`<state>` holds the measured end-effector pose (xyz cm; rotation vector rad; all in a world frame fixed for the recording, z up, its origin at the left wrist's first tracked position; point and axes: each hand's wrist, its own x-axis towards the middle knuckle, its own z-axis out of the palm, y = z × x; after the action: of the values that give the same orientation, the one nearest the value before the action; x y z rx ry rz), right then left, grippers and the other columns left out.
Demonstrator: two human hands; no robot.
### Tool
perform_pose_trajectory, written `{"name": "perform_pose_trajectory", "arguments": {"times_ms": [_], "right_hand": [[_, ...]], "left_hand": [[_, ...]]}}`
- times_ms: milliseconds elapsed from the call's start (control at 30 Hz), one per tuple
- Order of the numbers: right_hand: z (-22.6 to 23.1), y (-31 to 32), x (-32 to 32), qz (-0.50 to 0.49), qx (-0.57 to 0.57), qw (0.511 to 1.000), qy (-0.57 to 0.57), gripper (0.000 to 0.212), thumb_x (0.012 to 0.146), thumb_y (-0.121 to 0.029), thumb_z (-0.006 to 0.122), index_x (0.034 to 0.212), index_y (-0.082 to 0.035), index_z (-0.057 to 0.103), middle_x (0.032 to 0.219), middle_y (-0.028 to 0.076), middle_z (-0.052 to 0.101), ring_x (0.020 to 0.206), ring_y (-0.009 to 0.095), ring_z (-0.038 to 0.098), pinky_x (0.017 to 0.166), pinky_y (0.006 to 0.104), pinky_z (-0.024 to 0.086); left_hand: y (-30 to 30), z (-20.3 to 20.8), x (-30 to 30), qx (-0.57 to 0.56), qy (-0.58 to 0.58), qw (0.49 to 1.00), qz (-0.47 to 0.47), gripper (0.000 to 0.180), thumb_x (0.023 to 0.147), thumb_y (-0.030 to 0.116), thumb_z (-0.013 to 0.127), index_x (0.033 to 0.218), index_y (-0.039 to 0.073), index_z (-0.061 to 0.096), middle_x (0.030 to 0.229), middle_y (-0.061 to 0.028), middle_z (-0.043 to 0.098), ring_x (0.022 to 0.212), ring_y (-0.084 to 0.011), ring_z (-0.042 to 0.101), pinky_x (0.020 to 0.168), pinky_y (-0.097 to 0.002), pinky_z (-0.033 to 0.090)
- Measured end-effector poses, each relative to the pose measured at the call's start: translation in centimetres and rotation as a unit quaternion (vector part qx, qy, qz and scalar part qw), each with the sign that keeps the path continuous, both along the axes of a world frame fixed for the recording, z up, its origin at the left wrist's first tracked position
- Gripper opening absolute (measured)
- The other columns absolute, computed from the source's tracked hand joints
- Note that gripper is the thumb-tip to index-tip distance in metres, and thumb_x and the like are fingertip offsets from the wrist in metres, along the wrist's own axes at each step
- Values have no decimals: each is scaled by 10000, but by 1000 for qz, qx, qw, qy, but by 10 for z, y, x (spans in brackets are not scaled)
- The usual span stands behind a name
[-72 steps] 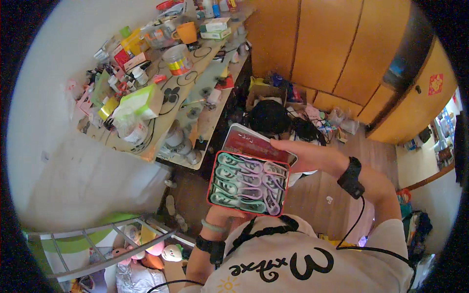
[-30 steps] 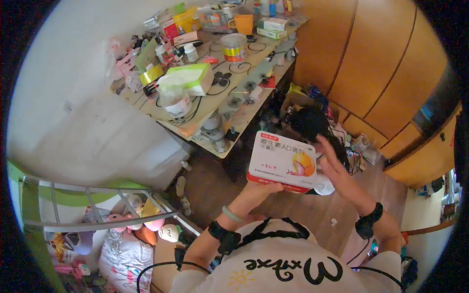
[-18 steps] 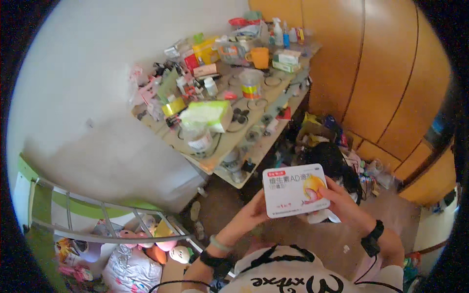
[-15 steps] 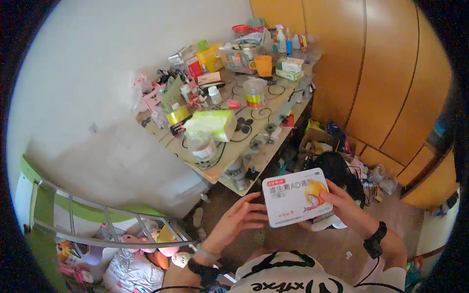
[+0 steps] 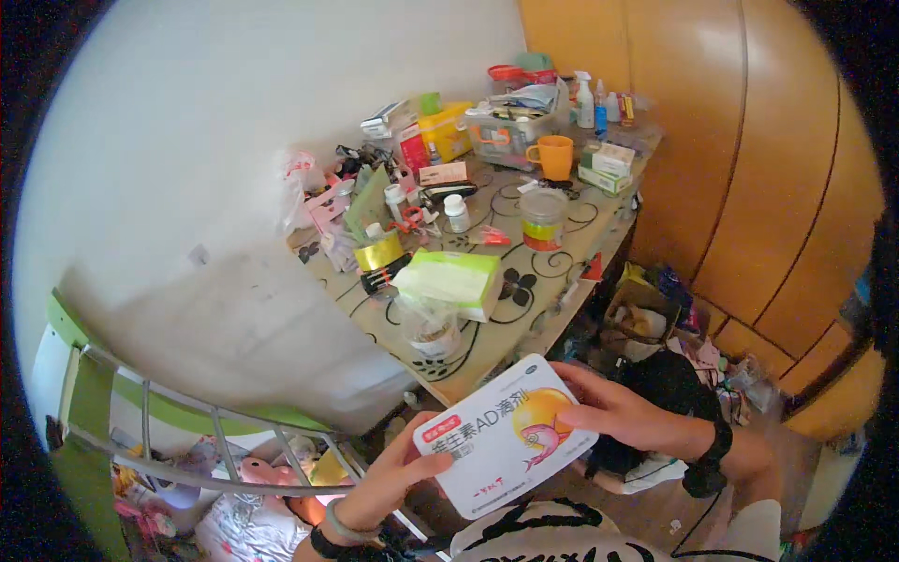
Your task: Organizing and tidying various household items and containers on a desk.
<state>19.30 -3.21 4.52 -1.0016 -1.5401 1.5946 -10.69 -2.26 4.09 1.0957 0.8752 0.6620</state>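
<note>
1. In the head view, the only one we had, the white box (image 5: 496, 454) was held up in front of our body, tilted, with its printed face toward us and the near corner of the table (image 5: 599, 225) just beyond it.
2. Our left hand (image 5: 405, 470) pinched its left edge, thumb across the face; the fingers behind were mostly hidden.
3. Our right hand (image 5: 604, 403) gripped the upper right side, thumb pressed on the face, fingers curled over the far edge.
4. On the table stood a jar (image 5: 542, 221), a tissue pack (image 5: 459, 279) and an orange mug (image 5: 554, 157), all apart from our hands.
5. We judged the box light, stiff and rather slippery (that glossy face looked smooth), best held by opposite edges, away from the middle.
</note>
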Motion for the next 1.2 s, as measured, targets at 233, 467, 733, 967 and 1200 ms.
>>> {"name": "perform_pose_trajectory", "arguments": {"times_ms": [233, 467, 733, 967, 1200], "right_hand": [[33, 77, -9, 37, 158, 979, -126, 553, 926, -214, 619, 1413, -87, 389, 1137, 84, 583, 830, 116, 608, 750, 261, 501], [81, 204, -9, -67, 411, 863, -286, 210, 889, -190, 629, 1066, -76, 638, 885, 55, 669, 809, 167, 649, 702, 326, 515], [73, 365, -69, 28, 498, 747, -441, 141, 824, -174, 640, 909, -65, 672, 799, 102, 679, 747, 262, 661, 681, 382, 510], [32, 449, -136, 32, 480, 691, -539, 212, 738, -219, 688, 852, -40, 675, 780, 134, 683, 735, 304, 672, 633, 420, 521], [16, 462, -159, -10, 446, 664, -600, 297, 660, -289, 715, 795, -24, 709, 739, 149, 683, 677, 326, 676, 538, 461, 536]], "left_hand": [[33, 0, -59, 6, -90, 988, 124, 654, 787, 151, 682, 1363, -11, 419, 1282, -100, 565, 1184, -207, 536, 1015, -336, 400], [87, -7, -117, 126, -117, 932, 318, 714, 756, 277, 696, 1336, -42, 429, 1276, -139, 561, 1155, -246, 566, 1004, -367, 435], [132, -43, -172, 145, -145, 914, 349, 746, 785, 335, 677, 1357, -42, 380, 1288, -149, 543, 1155, -254, 563, 983, -383, 454], [146, -73, -204, 147, -115, 907, 377, 660, 853, 367, 601, 1366, 2, 403, 1301, -157, 537, 1142, -322, 568, 974, -458, 465], [152, -87, -222, 93, -77, 906, 406, 623, 881, 339, 587, 1370, -5, 411, 1324, -143, 525, 1199, -279, 522, 1014, -420, 415]]}}
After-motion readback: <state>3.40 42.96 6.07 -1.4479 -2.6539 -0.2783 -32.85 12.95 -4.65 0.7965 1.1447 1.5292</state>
